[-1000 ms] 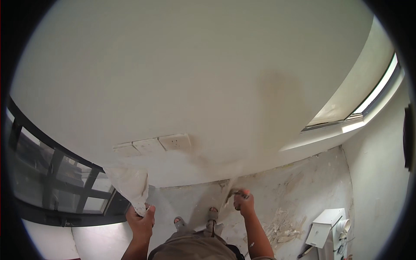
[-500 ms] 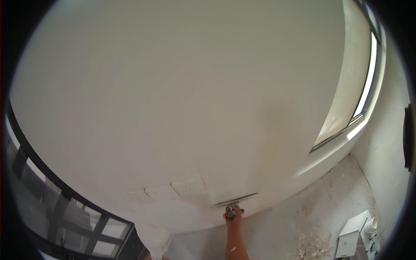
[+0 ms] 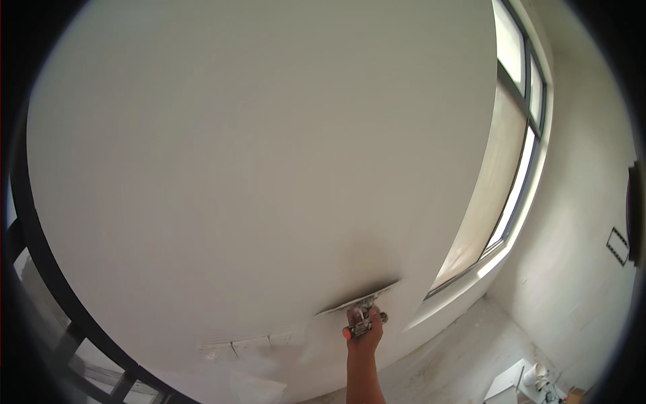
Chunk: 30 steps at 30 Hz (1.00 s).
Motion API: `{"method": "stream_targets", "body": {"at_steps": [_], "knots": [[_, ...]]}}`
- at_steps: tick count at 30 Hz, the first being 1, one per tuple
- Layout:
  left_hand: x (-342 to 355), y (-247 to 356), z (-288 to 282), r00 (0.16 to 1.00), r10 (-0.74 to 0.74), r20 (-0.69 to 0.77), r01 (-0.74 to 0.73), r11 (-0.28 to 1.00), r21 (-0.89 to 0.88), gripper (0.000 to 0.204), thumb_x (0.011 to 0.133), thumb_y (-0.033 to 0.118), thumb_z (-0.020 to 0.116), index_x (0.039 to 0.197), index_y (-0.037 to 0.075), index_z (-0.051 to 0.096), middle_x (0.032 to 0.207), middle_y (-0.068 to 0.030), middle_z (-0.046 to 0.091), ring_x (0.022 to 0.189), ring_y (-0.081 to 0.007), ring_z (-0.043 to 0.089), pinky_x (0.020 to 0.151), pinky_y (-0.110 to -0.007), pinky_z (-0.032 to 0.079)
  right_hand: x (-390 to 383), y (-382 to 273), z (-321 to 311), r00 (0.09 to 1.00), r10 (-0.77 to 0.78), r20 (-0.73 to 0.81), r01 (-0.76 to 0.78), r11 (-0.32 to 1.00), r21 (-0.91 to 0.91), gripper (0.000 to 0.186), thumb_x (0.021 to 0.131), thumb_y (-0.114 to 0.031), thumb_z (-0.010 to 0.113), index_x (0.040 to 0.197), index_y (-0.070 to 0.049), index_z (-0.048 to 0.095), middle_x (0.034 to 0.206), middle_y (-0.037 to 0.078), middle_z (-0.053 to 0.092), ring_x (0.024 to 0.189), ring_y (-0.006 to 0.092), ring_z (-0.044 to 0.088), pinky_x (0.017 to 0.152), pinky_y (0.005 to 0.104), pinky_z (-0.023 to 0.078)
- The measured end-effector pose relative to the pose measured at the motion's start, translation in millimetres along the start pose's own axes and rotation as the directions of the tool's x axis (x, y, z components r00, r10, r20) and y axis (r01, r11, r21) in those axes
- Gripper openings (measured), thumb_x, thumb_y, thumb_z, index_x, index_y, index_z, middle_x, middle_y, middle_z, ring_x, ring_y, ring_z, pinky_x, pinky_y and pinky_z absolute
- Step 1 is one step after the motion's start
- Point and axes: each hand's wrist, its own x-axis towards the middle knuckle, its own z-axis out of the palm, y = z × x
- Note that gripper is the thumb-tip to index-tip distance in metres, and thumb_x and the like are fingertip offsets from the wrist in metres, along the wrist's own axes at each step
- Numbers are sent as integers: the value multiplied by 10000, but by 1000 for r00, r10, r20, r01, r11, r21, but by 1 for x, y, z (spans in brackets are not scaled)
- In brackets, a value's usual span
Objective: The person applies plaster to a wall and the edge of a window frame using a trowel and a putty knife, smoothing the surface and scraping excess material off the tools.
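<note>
My right hand (image 3: 363, 337) is closed round the handle of a plaster-smeared trowel (image 3: 356, 296), whose long blade lies against the off-white wall (image 3: 269, 168), with a dark shadow along it. Below and left of the blade are wall socket plates (image 3: 249, 347) with thin dark seams. The top of a pale, plaster-covered board or blade (image 3: 259, 387) shows faintly at the lower edge, left of my right arm. My left hand is out of view below the frame.
A dark-framed glazed door or window (image 3: 50, 289) curves down the left. A window (image 3: 511, 182) is recessed at the right, beside a side wall (image 3: 572, 289) with a small dark-edged opening. A white box and bucket (image 3: 511, 380) stand on the dusty floor (image 3: 444, 343) at lower right.
My right hand has risen from low over the floor to the wall with the trowel, moving higher still since half a second ago. The view has tilted upward; my left hand has left the frame.
</note>
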Motion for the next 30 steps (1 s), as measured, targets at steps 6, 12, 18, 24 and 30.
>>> {"method": "stream_targets", "body": {"at_steps": [6,12,18,24,30], "knots": [[14,5,-3,994,106,7,-105,989,-102,378,777,214,694,1033,-41,583,906,-151,660,836,-219,616,740,-335,478,10,-94,203,969,-151,194,166,984,-62,79,869,-168,490,868,-94,460,821,104,585,715,272,628,454,319,536],[12,19,-14,990,132,-44,-138,967,-215,420,788,220,681,1095,-41,564,970,-161,655,906,-233,613,792,-346,470,45,-155,365,804,-175,568,259,963,-71,209,849,-133,518,979,14,448,879,192,572,696,295,610,523,366,526],[-9,17,-20,990,88,-111,-111,969,-221,404,793,222,674,1090,-29,568,957,-176,652,912,-235,617,787,-350,470,-7,-164,536,622,-73,780,386,895,-224,285,837,-109,538,1059,34,431,915,167,563,757,292,613,586,393,551],[-49,31,-34,975,66,-210,-122,956,-265,377,789,214,675,1060,-32,581,938,-178,653,883,-253,624,771,-352,473,-110,-94,635,504,47,862,611,686,-395,275,825,-129,577,1022,34,474,923,164,567,761,264,619,610,393,567],[-99,19,-61,934,37,-355,-93,985,-144,360,778,213,677,1031,-29,596,922,-178,655,877,-251,624,758,-355,472,-209,38,486,70,593,802,438,704,-559,96,754,-93,662,809,-31,615,750,100,635,569,171,596,482,310,475]]}}
